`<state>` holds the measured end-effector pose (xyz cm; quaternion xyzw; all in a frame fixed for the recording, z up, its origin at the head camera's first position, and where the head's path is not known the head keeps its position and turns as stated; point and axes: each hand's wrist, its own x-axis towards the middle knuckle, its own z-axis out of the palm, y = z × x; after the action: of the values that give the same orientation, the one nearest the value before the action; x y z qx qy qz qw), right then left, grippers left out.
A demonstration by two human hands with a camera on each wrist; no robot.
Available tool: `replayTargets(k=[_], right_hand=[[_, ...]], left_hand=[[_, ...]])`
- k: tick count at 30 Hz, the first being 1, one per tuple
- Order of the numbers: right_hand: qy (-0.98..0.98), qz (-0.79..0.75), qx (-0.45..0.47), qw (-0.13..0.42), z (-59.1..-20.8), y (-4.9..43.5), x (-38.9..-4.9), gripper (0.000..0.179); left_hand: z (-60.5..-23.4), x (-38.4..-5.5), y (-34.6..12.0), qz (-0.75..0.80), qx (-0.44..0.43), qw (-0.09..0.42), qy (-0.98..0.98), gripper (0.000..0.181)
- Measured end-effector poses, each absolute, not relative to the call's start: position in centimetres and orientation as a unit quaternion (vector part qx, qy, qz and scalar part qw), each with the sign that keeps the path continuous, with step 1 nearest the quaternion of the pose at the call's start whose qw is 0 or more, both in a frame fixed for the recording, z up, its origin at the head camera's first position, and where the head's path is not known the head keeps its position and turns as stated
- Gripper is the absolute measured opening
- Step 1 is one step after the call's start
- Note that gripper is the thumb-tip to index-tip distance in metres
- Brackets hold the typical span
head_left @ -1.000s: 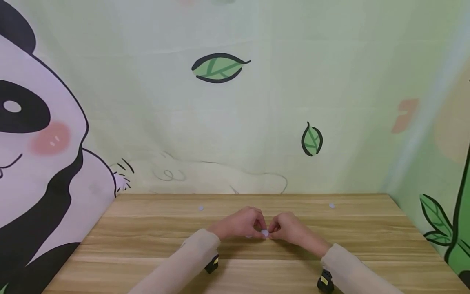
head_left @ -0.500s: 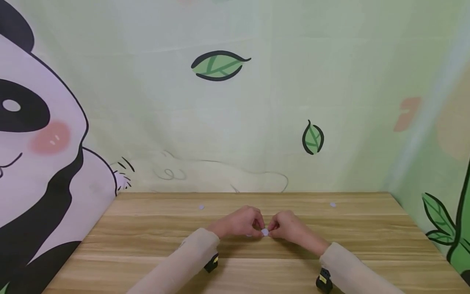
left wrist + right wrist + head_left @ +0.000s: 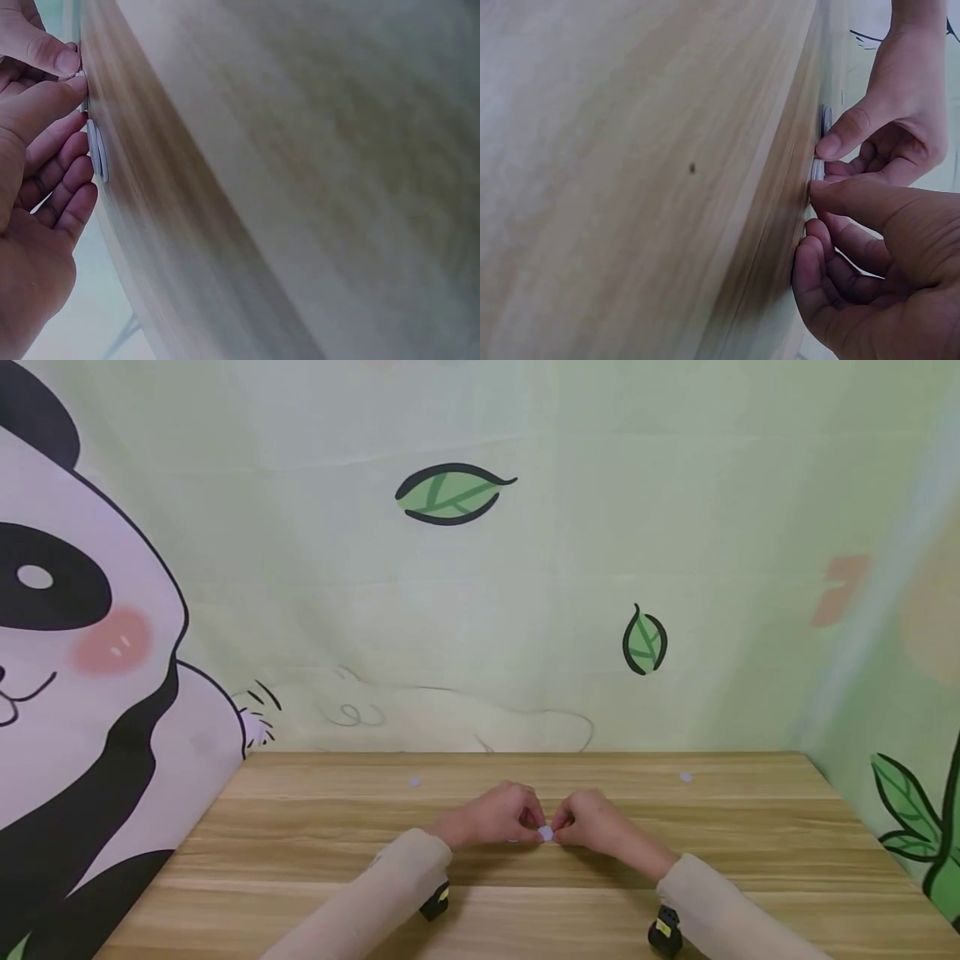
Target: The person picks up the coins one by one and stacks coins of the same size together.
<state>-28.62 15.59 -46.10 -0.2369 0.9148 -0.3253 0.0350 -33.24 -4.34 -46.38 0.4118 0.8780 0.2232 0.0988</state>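
My left hand [image 3: 495,814] and right hand [image 3: 596,822] meet over the middle of the table. Between them is a small whitish round disc [image 3: 545,833], pinched by thumb and fingers from both sides. In the right wrist view this disc [image 3: 817,169] stands edge-on between the two thumbs, close to the wood. Beside it, partly hidden by my left hand in the head view, lies another pale disc [image 3: 513,840]. The left wrist view shows thin pale discs [image 3: 97,150] there, one overlapping the other, near my left hand's lower fingers.
Two more pale discs lie near the table's back edge, a left one [image 3: 415,782] and a right one [image 3: 686,777]. The wood-grain table [image 3: 337,914] ends at a printed curtain [image 3: 480,610] with a panda and leaves.
Both hands keep their pinch on the disc in nearly the same place. The disc's face has turned slightly, and the whole head view has shifted a little.
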Motion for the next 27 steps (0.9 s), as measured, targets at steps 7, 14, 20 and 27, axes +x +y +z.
replayTargets(k=[7, 14, 20, 27], right_hand=[[0.913, -0.329, -0.236, 0.043, -45.8, 15.6, -28.5, 0.008], [0.903, -0.333, -0.270, 0.036, -45.9, 16.5, -29.0, 0.007], [0.895, -0.318, -0.310, 0.030, -45.8, 18.6, -30.0, 0.007], [0.884, -0.326, -0.334, 0.026, -46.2, 21.3, -30.7, 0.015]], left_hand=[[-46.0, -32.9, -4.5, 0.216, 0.405, 0.090, 0.884, 0.015], [-46.3, -32.9, -4.2, 0.224, 0.395, 0.083, 0.887, 0.015], [-46.7, -32.9, -4.1, 0.245, 0.378, 0.097, 0.887, 0.014], [-46.6, -32.9, -4.2, 0.244, 0.372, 0.091, 0.891, 0.014]])
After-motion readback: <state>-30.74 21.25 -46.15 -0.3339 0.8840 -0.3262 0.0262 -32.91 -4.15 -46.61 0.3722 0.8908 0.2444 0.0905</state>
